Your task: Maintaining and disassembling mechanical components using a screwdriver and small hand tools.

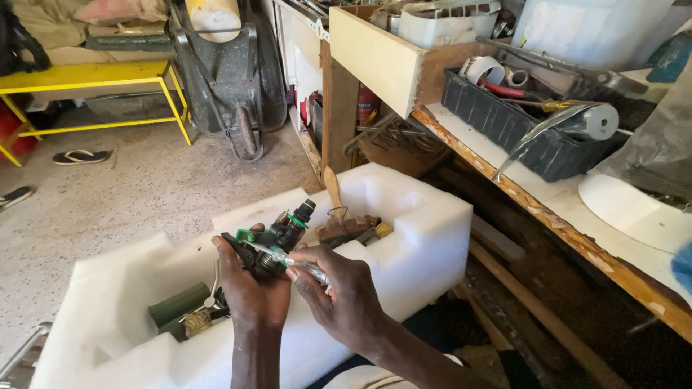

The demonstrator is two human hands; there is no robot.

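Observation:
My left hand [249,292] cradles a small black and green mechanical part [277,234] with a black nozzle at its top. My right hand [339,292] grips a slim screwdriver [288,261] with a clear handle, its metal shaft lying across the part. Both hands hover over a large white foam block [418,230] that rests across my lap.
The foam's hollows hold a wooden-handled brush [333,189], brown and yellow bits [353,229], a green box and twine [180,310]. To the right runs a workbench [548,209] with a dark crate of tools [504,119]. A yellow bench [94,75] and wheelbarrow [231,79] stand behind.

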